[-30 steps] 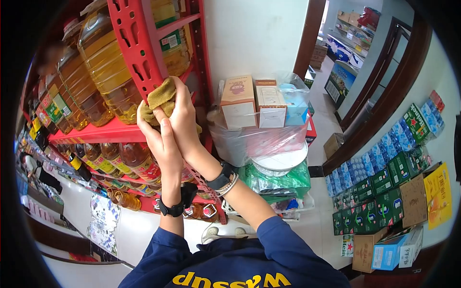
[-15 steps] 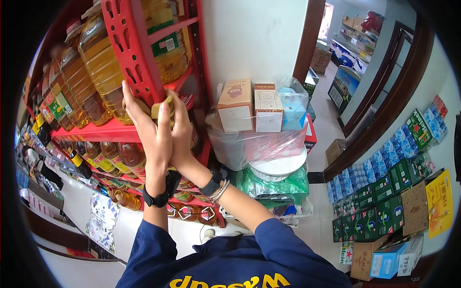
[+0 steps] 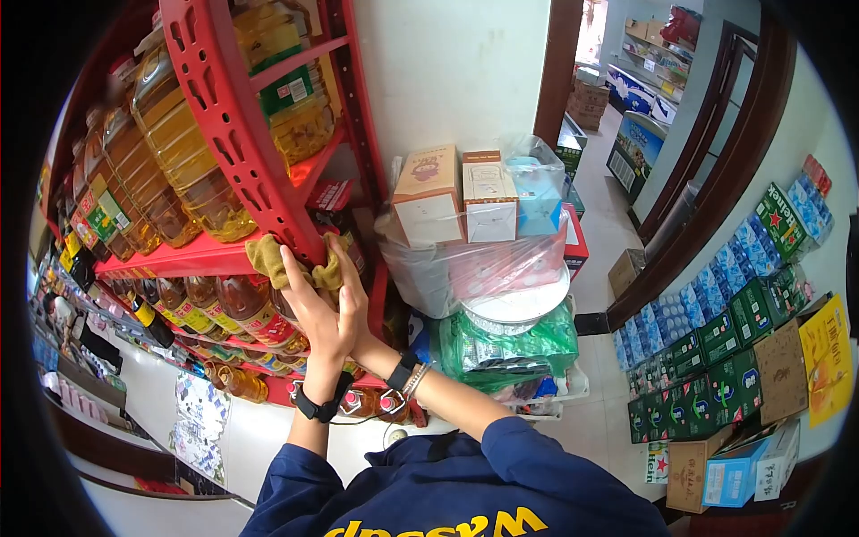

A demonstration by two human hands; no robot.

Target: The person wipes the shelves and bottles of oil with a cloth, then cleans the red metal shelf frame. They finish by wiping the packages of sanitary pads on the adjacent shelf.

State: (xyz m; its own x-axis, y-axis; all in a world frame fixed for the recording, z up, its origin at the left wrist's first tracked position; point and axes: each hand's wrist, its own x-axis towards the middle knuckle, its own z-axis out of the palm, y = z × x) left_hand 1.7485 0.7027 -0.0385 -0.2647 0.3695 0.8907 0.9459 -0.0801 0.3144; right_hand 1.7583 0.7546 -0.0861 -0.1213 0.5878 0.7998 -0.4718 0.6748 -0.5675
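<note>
An olive-coloured cloth (image 3: 266, 256) is wrapped around the red upright post (image 3: 234, 143) of a shelf rack, at about the level of a shelf. My left hand (image 3: 313, 320) presses the cloth to the post from the left, with its fingers pointing up. From the other side, my right hand (image 3: 354, 309) holds the cloth against the post. The heels of both hands touch each other below. Part of the cloth is hidden behind my fingers. Large bottles of yellow oil (image 3: 183, 134) stand on the shelf to the left.
Darker bottles (image 3: 246, 300) line the lower shelf. Right of the rack, plastic-wrapped boxes (image 3: 428, 192) sit on a stack with a round white lid (image 3: 514, 309) and a green bag (image 3: 537, 345). Drink cartons (image 3: 693, 407) are piled along the right wall, near a doorway.
Both hands have slid down the post with the cloth, from above the shelf to about its level. The view has shifted slightly.
</note>
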